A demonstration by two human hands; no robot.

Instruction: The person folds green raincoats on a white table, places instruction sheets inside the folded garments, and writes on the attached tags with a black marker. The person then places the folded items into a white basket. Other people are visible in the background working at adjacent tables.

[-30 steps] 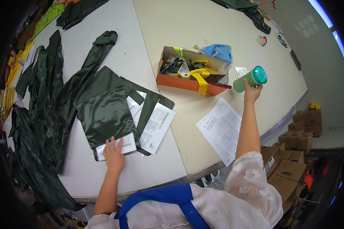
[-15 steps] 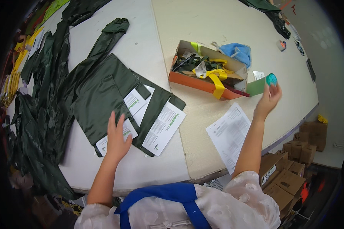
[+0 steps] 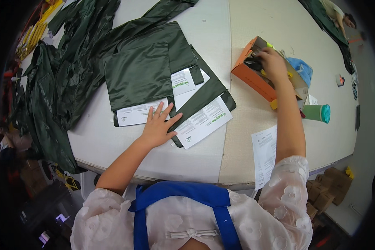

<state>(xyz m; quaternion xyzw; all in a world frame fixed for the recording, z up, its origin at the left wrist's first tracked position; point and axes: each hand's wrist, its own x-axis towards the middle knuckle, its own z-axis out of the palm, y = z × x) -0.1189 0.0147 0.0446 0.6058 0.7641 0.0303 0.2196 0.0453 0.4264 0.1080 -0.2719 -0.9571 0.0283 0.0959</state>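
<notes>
Green, shiny cloth makes up the pouch (image 3: 139,75), flat on the counter (image 3: 200,164), left of its seam and nearer its near edge than its far one. What worries me first is the card (image 3: 137,114) poking out there: if the left hand (image 3: 156,129) drags, I think it could slide out crooked or crease. That hand lies palm down, fingers spread, partly over a second pouch (image 3: 217,83), which might shift too. The first pouch's card faces the near edge, its long axis almost parallel to that edge. The second card (image 3: 206,121) slants, its right end toward the far right corner. Farther out, the right hand (image 3: 275,66) is down in the box (image 3: 254,77), and I cannot tell whether it grips anything. A shove there might push the box into the green cup (image 3: 316,113) just beside it, and upset it. The box's long axis runs from far left to near right.
</notes>
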